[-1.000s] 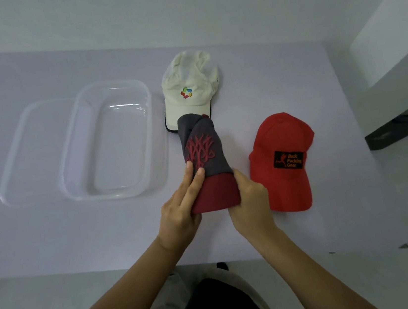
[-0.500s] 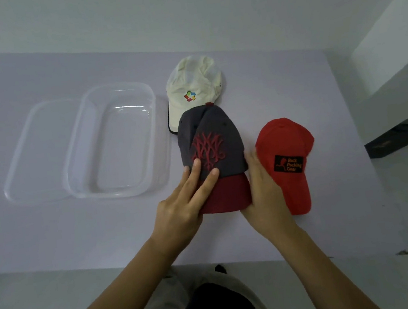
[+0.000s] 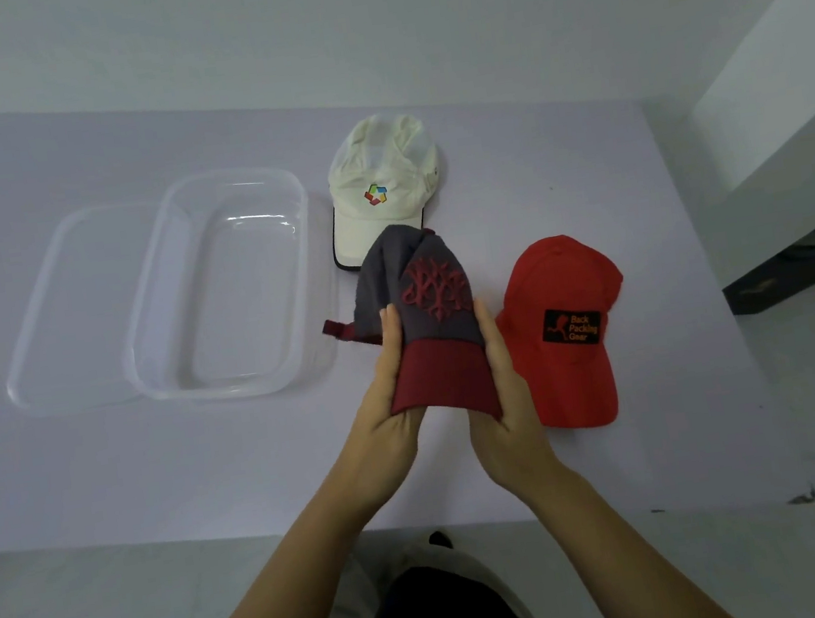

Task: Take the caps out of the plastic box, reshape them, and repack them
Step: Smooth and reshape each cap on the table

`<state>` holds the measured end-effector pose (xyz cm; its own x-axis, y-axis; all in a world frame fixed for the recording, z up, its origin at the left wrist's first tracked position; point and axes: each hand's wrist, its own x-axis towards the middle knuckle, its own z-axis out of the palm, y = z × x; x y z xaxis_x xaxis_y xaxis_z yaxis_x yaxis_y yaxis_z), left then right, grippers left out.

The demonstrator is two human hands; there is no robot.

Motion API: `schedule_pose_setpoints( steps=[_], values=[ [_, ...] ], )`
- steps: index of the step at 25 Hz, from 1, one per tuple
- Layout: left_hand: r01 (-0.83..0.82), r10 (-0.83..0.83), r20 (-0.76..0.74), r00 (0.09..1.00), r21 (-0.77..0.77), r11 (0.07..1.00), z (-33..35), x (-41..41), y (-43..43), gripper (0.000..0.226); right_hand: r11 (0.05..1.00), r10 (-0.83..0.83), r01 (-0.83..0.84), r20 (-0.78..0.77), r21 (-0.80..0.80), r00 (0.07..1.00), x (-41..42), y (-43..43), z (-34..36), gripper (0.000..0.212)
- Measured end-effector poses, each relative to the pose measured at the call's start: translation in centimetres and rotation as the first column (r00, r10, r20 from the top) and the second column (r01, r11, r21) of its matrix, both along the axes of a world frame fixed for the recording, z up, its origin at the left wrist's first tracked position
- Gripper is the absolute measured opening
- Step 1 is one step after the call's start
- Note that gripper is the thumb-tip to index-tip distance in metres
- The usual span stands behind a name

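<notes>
Head view: grey-and-maroon cap (image 3: 423,327), spread flat on the desk (image 3: 157,471) half a second ago, now pinched narrower by brim sides in left hand (image 3: 388,415) and right hand (image 3: 503,400) grip, apparently lifted; reshaping ongoing, plastic box (image 3: 220,281) empty.

The red cap (image 3: 565,324) bears a black patch (image 3: 572,326) with orange words "Back Packing Gear". The white cap's (image 3: 385,192) coloured logo (image 3: 375,194) carries no letters.

Pale lavender table (image 3: 157,471); dark box (image 3: 795,276) on floor at right.
</notes>
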<state>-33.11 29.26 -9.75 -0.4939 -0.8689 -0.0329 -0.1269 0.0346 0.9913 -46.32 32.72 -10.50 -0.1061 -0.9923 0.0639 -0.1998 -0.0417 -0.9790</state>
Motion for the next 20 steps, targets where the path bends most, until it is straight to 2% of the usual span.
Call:
schedule_pose_setpoints(
  steps=[2,4,5,7,9,11,12,13,14,15,17,18,20],
  values=[
    [-0.043,0.056,0.114,0.992,-0.109,0.993,0.2,0.9,-0.8,0.065,1.000,0.026,-0.025,-0.086,0.010,0.996,-1.1,-0.2,0.1,0.076],
    [0.013,0.074,0.304,0.950,-0.274,0.962,0.1,2.4,-1.8,0.067,0.999,0.051,-0.052,-0.245,0.004,0.968,-2.6,-0.4,0.1,0.079],
    [0.041,0.063,0.330,0.942,-0.298,0.954,0.1,2.9,-2.0,0.067,0.998,0.052,-0.058,-0.301,-0.011,0.952,-2.8,-0.5,0.3,0.080],
    [0.021,0.025,0.215,0.976,-0.209,0.978,0.5,2.8,-1.8,0.064,0.998,0.040,-0.051,-0.251,-0.039,0.967,-1.8,-0.8,1.1,0.077],
    [-0.012,0.012,0.007,1.000,-0.012,1.000,0.9,2.0,-1.3,0.063,0.998,0.026,-0.032,-0.110,-0.050,0.994,-0.5,-1.0,1.7,0.075],
    [-0.032,0.034,-0.048,0.998,0.040,0.999,0.7,1.9,-1.2,0.064,0.997,0.035,-0.042,-0.125,-0.059,0.992,-0.5,-1.3,1.8,0.077],
    [-0.041,0.041,-0.002,0.999,-0.017,0.999,0.8,2.3,-1.4,0.066,0.996,0.049,-0.063,-0.199,-0.064,0.979,-1.1,-1.4,1.6,0.080],
    [-0.027,0.040,0.089,0.995,-0.145,0.989,0.9,2.9,-1.6,0.069,0.994,0.064,-0.085,-0.282,-0.062,0.957,-1.8,-1.3,1.4,0.082],
    [0.040,0.013,0.195,0.981,-0.264,0.964,1.0,3.7,-1.9,0.076,0.993,0.077,-0.105,-0.354,-0.060,0.932,-2.4,-1.2,1.2,0.082],
    [0.129,-0.037,0.286,0.958,-0.311,0.941,1.0,4.5,-2.3,0.084,0.990,0.086,-0.126,-0.412,-0.071,0.907,-2.9,-0.9,1.0,0.079],
    [0.229,-0.158,0.314,0.936,-0.203,0.952,1.2,5.6,-3.0,0.098,0.977,0.093,-0.178,-0.514,-0.118,0.853,-3.4,-0.2,0.6,0.068],
    [0.174,-0.147,0.222,0.964,-0.107,0.979,1.6,5.6,-3.5,0.095,0.969,0.090,-0.203,-0.559,-0.143,0.824,-3.4,0.1,0.4,0.065],
    [-0.099,0.100,0.003,0.995,0.139,0.985,2.2,4.5,-5.3,0.074,0.956,0.076,-0.236,-0.624,-0.176,0.777,-3.3,0.4,0.3,0.063]
  ],
)
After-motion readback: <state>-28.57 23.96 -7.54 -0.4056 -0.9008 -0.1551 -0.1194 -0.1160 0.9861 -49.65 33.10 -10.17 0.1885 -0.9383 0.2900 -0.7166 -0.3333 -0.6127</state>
